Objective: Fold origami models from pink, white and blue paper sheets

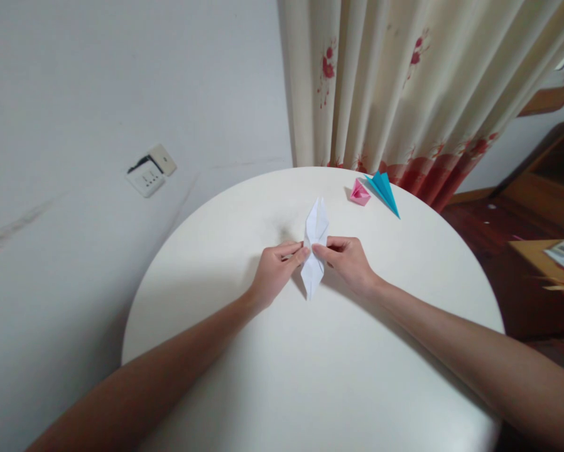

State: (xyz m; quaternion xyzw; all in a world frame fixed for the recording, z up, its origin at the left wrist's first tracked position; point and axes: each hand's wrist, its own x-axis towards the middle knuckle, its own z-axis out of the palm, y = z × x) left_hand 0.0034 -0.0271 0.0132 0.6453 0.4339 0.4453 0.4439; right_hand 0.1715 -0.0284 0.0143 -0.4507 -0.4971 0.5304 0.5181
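A folded piece of white paper (316, 223) is held upright over the middle of the round table, long and pointed at both ends, with creases along it. My left hand (278, 269) pinches its left edge near the narrow middle, thumb on the face toward me. On the opposite edge, my right hand (350, 260) grips it the same way, its thumb close to the left thumb. The fingers behind the paper are partly hidden.
The white round table (206, 251) stands against a wall with a socket plate (146, 178). Near its far right edge lie a pink folded paper boat (360, 193) and a blue paper plane (385, 191). A patterned curtain (380, 81) hangs behind. A cardboard box (541, 250) is at right.
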